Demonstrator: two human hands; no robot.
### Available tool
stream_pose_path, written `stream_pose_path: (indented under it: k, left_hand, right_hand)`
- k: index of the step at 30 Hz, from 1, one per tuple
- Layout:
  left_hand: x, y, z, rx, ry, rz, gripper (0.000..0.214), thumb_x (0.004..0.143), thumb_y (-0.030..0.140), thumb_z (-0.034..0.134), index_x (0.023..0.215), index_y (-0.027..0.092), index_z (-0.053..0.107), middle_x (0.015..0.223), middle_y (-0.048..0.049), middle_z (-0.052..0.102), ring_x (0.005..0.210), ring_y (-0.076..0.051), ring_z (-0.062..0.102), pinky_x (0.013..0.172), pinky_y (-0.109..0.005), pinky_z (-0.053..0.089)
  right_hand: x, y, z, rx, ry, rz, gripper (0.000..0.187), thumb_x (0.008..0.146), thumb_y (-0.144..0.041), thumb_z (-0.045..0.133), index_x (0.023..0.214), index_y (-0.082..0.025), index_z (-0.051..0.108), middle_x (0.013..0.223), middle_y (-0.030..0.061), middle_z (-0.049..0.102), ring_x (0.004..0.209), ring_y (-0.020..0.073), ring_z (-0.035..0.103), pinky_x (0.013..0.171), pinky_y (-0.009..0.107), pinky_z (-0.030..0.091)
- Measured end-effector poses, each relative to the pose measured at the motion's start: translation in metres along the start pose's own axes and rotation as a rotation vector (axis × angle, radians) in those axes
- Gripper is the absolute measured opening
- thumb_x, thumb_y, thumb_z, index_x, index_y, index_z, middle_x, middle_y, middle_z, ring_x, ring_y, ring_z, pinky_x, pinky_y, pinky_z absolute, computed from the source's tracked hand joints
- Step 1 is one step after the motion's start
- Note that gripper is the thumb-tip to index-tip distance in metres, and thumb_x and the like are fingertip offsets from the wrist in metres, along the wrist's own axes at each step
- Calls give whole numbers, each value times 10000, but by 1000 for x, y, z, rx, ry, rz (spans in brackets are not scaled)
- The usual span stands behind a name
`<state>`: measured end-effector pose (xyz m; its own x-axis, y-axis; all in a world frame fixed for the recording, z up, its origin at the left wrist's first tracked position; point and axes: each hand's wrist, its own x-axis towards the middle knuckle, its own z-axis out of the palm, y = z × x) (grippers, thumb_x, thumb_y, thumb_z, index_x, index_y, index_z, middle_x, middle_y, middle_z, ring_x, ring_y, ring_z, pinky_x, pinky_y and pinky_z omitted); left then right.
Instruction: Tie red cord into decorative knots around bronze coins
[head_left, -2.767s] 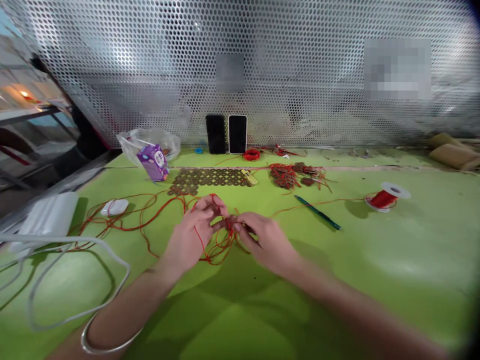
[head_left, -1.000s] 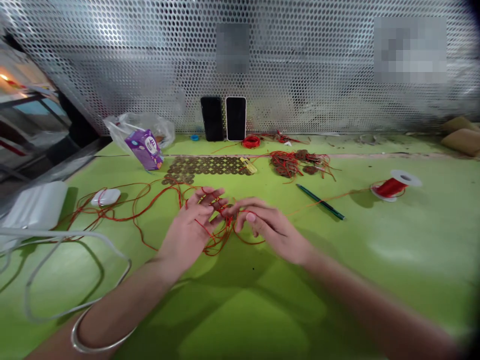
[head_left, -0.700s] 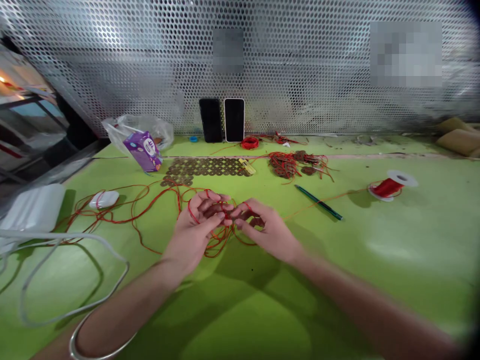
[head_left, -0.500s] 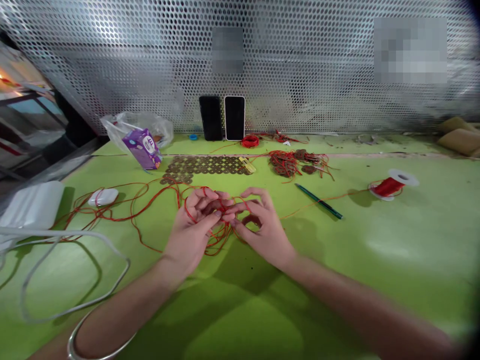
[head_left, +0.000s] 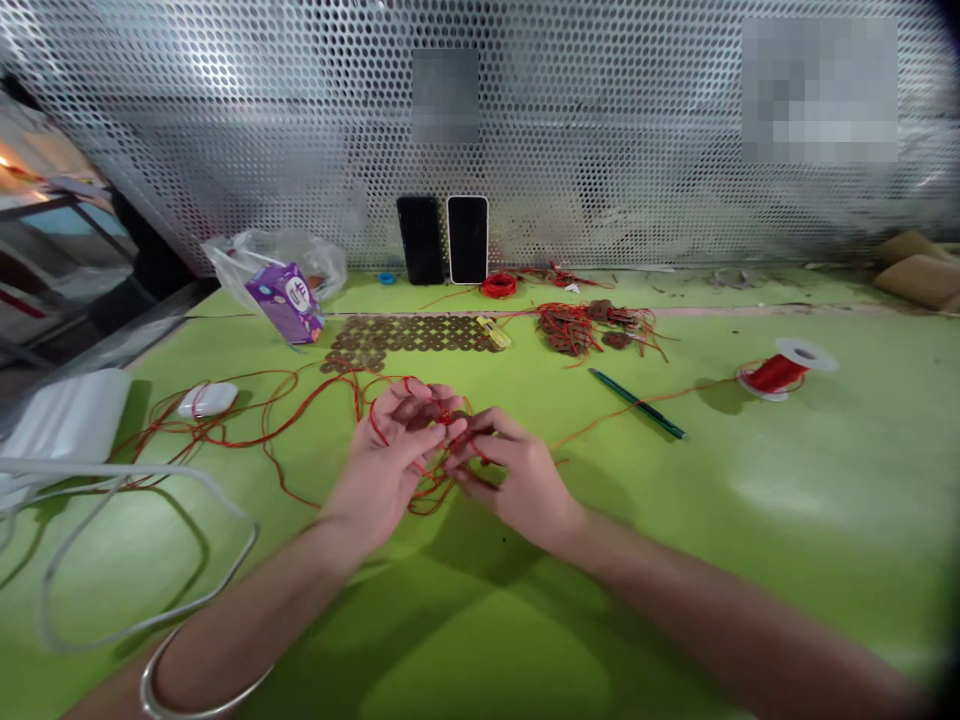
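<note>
Red cord (head_left: 427, 498) loops round the fingers of my left hand (head_left: 390, 455), which is closed on it with thumb and fingertips. Close against it, my right hand (head_left: 517, 470) pinches cord too, its fingers curled inward. Something brownish shows between the fingertips of both hands; I cannot make out its shape. More red cord runs left across the table in loose loops. From a white spool (head_left: 776, 375) at the right, a thin red thread stretches toward my hands. Behind them lie rows of round brown coins (head_left: 420, 332) with holes, a yellow clip-like piece (head_left: 493, 332) at their right end.
A pile of coins tied with red cord (head_left: 566, 328) and a green pen (head_left: 637, 404) lie right of centre. Two phones (head_left: 469, 240) lean on the perforated metal panel. A purple box (head_left: 286, 302), white earphone case (head_left: 208, 400) and white cable (head_left: 150, 625) are on the left.
My right hand has curled its fingers inward and dipped slightly beside my left hand; the gap between its thumb and finger has narrowed. My left hand has barely moved.
</note>
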<state>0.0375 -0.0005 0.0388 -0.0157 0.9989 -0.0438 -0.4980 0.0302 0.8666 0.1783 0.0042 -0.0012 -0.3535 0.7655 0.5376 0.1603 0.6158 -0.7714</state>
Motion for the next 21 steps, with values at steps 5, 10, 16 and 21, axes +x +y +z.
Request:
stream_pose_path:
  k: [5, 10, 16, 21]
  left_hand:
    - [0, 3, -2, -21, 16, -31, 296, 583, 28, 698, 790, 198, 573, 951, 9, 650, 875, -145, 637, 669, -186, 542]
    - [-2, 2, -2, -1, 47, -137, 335, 573, 42, 680, 845, 205, 572, 1064, -17, 634, 934, -201, 631, 535, -168, 518]
    - [-8, 2, -1, 69, -190, -175, 290, 671, 74, 650, 910, 224, 581, 1138, -44, 608, 1066, -251, 567, 610, -240, 558]
    - [-9, 1, -2, 119, -280, -119, 301, 721, 56, 599, 959, 240, 582, 1153, -37, 592, 1122, -238, 522, 684, -254, 555]
  right_hand:
    - [2, -8, -8, 6, -18, 102, 65, 805, -163, 556, 762, -147, 602, 730, 1, 508, 535, 66, 419, 492, 196, 349]
    - [8, -10, -25, 114, 48, 289, 348, 943, -331, 374, 701, -155, 551, 545, -46, 355, 499, 74, 326, 480, 218, 248]
    - [12, -10, -33, 339, 146, 372, 363, 926, -430, 411, 711, -170, 546, 568, -43, 335, 482, 76, 280, 453, 228, 212]
    - [10, -14, -32, 268, 103, 246, 359, 921, -423, 432, 734, -182, 622, 811, 50, 492, 755, 140, 486, 538, 243, 358]
